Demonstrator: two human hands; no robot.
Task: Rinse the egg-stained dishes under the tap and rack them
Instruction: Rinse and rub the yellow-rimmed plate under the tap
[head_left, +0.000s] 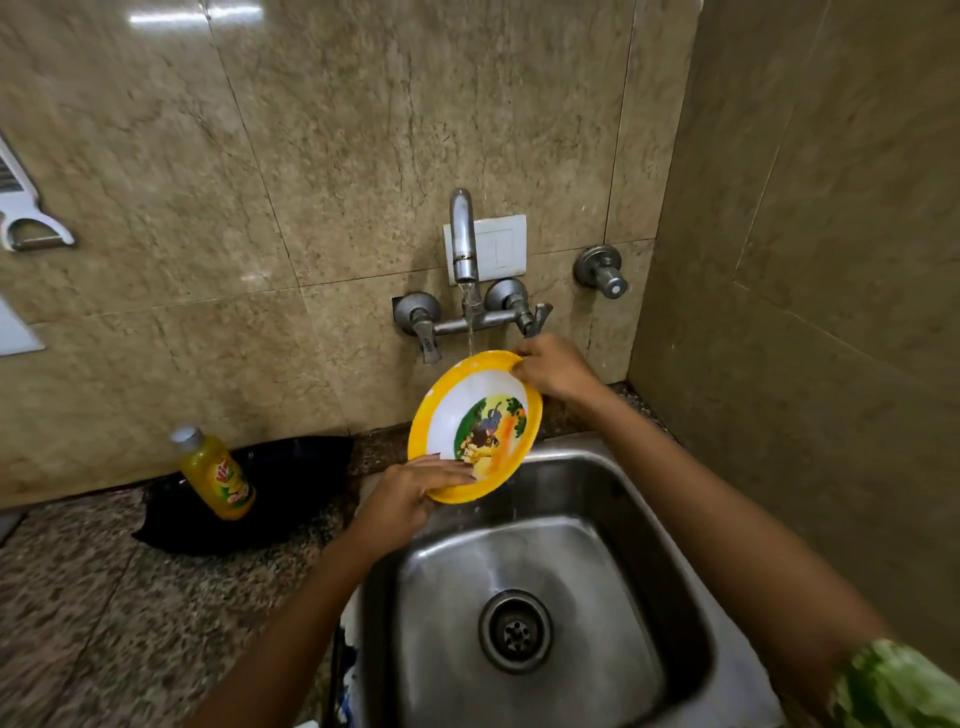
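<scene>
A yellow-rimmed plate (467, 395) with a cartoon picture in its white middle is held tilted under the tap (464, 244), above the back of the steel sink (639, 525). Water runs from the spout onto the plate's upper rim. My left hand (410, 493) holds the lower rim, its fingers lying straight across the plate's face. My right hand (553, 366) grips the upper right rim. An orange smear shows near the picture.
A yellow dish-soap bottle (218, 475) stands on a black cloth (291, 493) on the granite counter (104, 613) left of the sink. Two tap handles (423, 325) and a separate valve (602, 270) stick out of the tiled wall. A white peeler (31, 228) hangs at far left.
</scene>
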